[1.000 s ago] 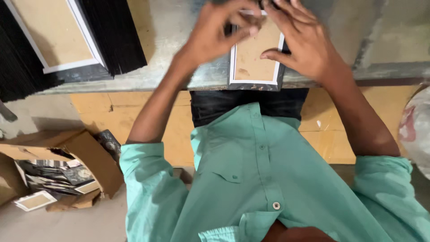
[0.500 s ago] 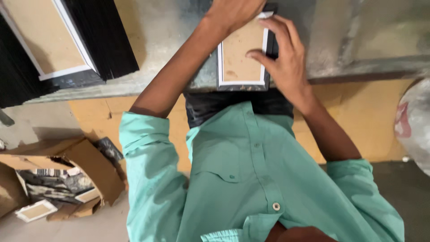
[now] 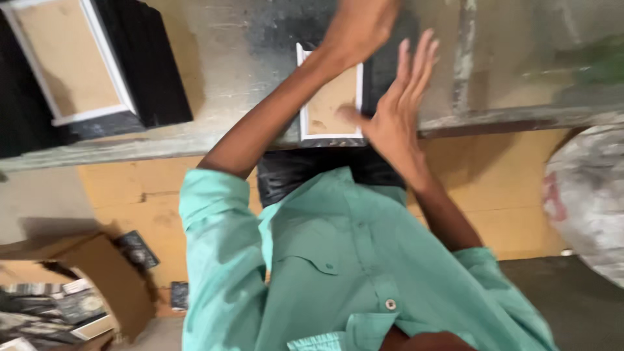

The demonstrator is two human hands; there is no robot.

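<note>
— Where's the small picture frame?

— Face down at the counter edge, at twelve o'clock from the person: white rim, matte brown fibreboard back.

— And the hands?

— Left hand presses flat on its far end, its grip hidden by blur. Right hand is spread, thumb touching the board. Seating the backing, I'd judge; next calls for even pressure.

— Anything else?

— A larger frame at ten o'clock.
</note>
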